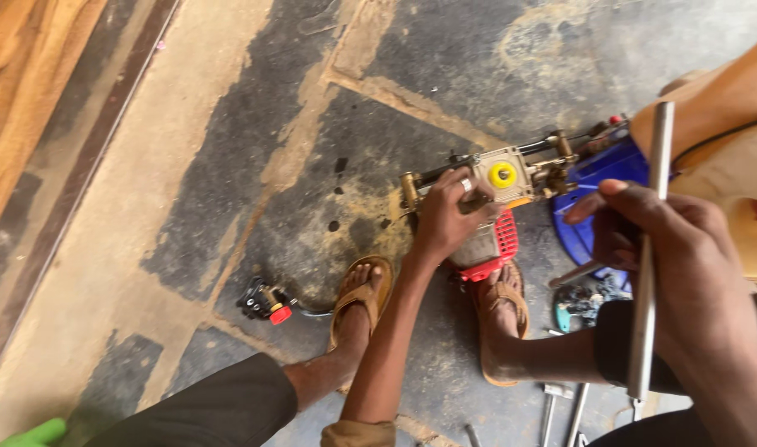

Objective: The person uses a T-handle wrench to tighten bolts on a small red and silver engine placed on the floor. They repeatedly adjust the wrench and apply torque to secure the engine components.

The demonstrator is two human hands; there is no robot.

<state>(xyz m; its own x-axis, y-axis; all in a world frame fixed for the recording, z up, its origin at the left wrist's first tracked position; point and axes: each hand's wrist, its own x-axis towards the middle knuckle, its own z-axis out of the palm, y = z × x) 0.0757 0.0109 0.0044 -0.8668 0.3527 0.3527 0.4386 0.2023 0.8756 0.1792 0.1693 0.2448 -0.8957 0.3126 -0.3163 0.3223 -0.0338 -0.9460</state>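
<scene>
Fingers of our right hand (684,248) wrap a long metal bar (650,248), holding it near upright at three o'clock. Our left hand (446,217) clamps onto the small engine assembly (498,207), which sits on the floor (229,165) between our sandalled feet (360,298). We judge the bar could slip or swing into the left wrist, since both grips sit close. A blue container (598,178) crowds the engine at two o'clock; a small red-capped part (266,302) lies at nine o'clock, and loose tools (560,406) lie at five o'clock.
</scene>
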